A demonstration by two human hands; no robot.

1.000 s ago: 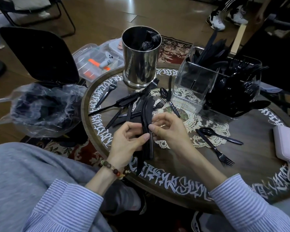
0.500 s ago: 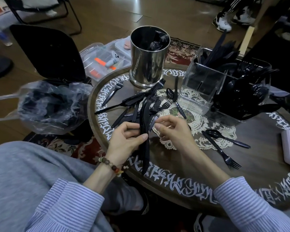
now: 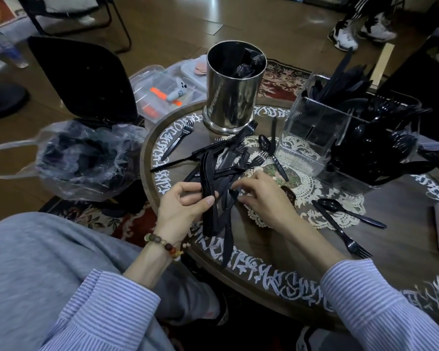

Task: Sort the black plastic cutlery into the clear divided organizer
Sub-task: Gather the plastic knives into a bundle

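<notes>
Black plastic knife bundle (image 3: 208,198) sits gripped in left hand (image 3: 181,211), long axis running toward-and-away from the person. Right hand (image 3: 261,198) fingers curl, pinching at loose black plastic knives (image 3: 226,198) just beside it on the bench; clear divided organizer (image 3: 340,138) lies far right, nearer the right hand.

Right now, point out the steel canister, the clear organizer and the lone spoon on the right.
steel canister (image 3: 230,102), head view, its front wall.
clear organizer (image 3: 312,127), head view, its near-left clear wall.
lone spoon (image 3: 331,204), head view, its bowl.

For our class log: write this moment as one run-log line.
left hand: grips stack of knives | right hand: fingers at cutlery pile | organizer: partly filled | stage: gathering knives
</notes>
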